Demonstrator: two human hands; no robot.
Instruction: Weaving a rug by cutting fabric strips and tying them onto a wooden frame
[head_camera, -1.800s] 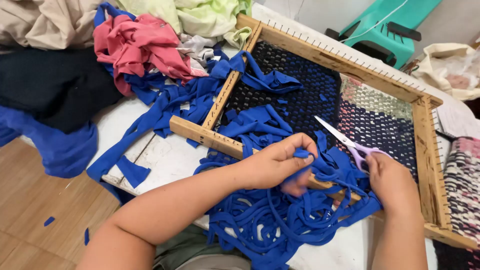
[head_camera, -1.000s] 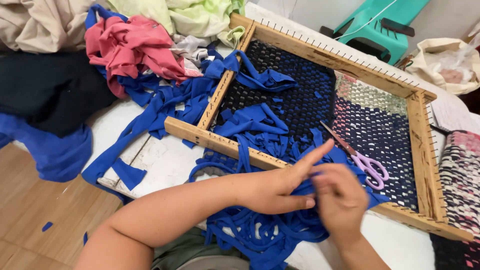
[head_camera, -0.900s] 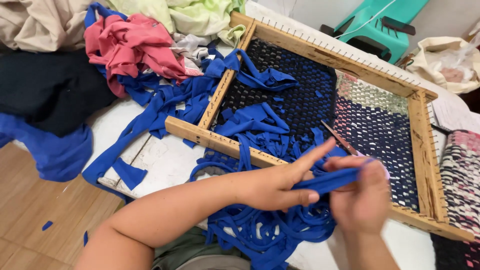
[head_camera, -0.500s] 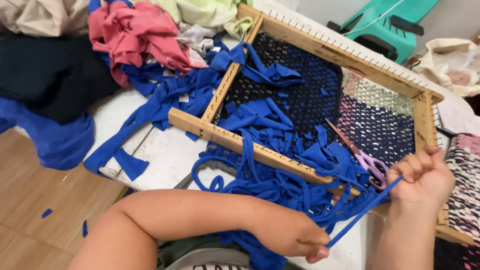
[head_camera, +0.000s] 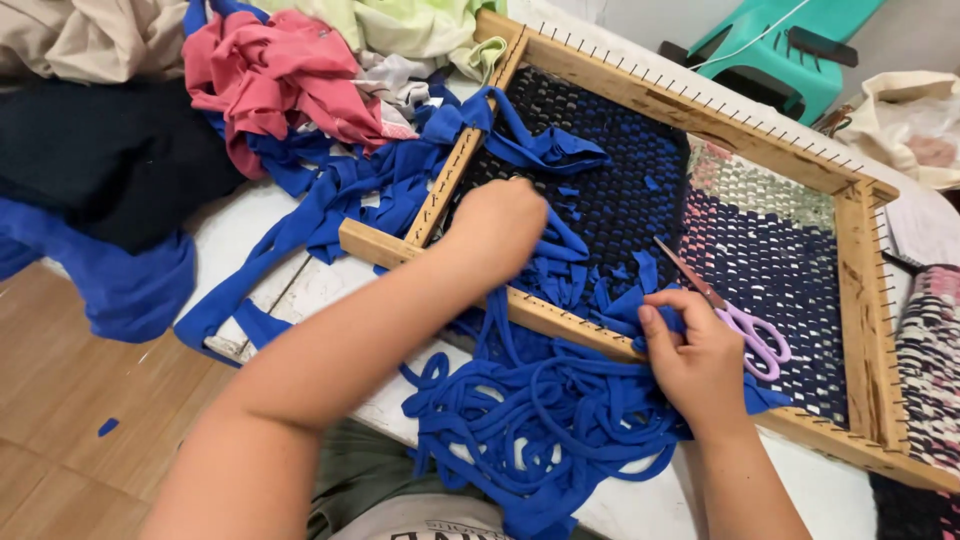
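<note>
blue fabric strips (head_camera: 540, 420) are seen in the head view, heaped in loops over the near edge of a wooden weaving frame (head_camera: 860, 300) and spilling toward the near side. the left hand (head_camera: 500, 225) is laid over the strips on the woven mat (head_camera: 640, 190) inside the frame, at its left part; the fingers are curled downward into the cloth, but whether a strip is pinched cannot be told. the right hand (head_camera: 700, 360) is pressed on the strips at the frame's near rail, its fingers closed together over a bunch of blue cloth. purple-handled scissors (head_camera: 740, 325) are lying on the mat, just right of the right hand. farther left, a pink garment (head_camera: 270, 80) and a black cloth (head_camera: 100, 150) are piled on the table. a green stool (head_camera: 780, 50) is seen at the far right.
</note>
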